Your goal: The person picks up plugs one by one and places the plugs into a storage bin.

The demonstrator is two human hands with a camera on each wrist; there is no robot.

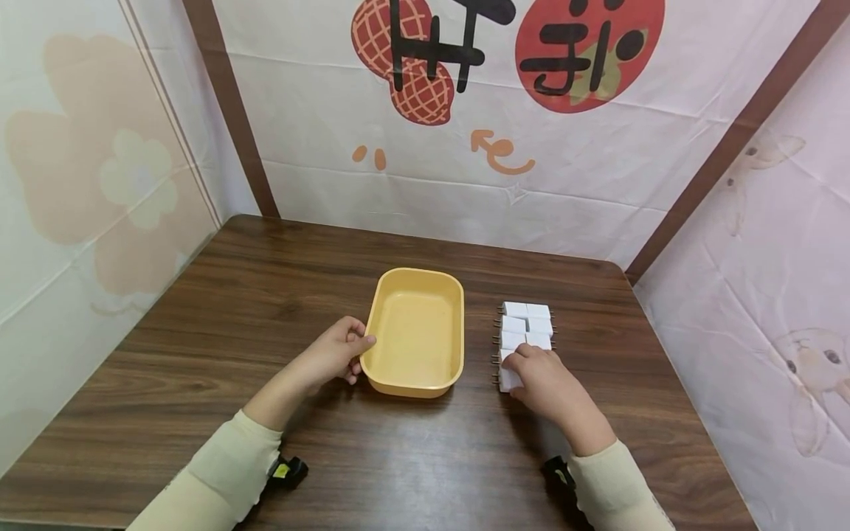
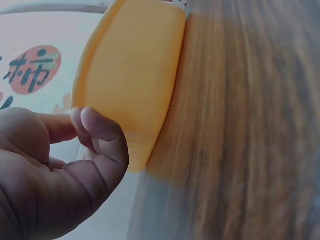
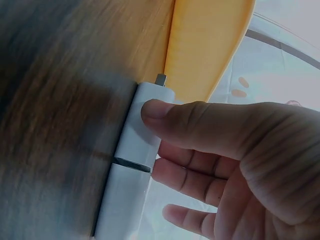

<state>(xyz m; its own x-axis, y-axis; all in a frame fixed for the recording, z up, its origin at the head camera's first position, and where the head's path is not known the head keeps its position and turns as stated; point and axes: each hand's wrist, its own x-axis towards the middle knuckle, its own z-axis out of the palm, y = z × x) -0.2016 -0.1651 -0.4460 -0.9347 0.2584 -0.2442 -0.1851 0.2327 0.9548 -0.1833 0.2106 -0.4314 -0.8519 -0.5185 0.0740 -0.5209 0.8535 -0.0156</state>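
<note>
A yellow rectangular basin (image 1: 415,332) stands upright on the table. At its left rim my left hand (image 1: 335,350) pinches the edge between thumb and fingers; the left wrist view shows the basin's outer wall (image 2: 132,65) beyond the fingertips. To the right, white charger plugs (image 1: 513,324) lie in two columns, metal prongs pointing outward. My right hand (image 1: 547,380) grips a white charger plug (image 1: 508,380) at the near end of this group. In the right wrist view, the thumb lies on that plug (image 3: 135,130), and one prong shows. The fingers partly hide the near plugs.
The dark wooden table (image 1: 425,457) carries the basin and plugs, with a gap between them. A printed cloth (image 1: 451,199) hangs behind the table's back edge, and cloths flank both sides.
</note>
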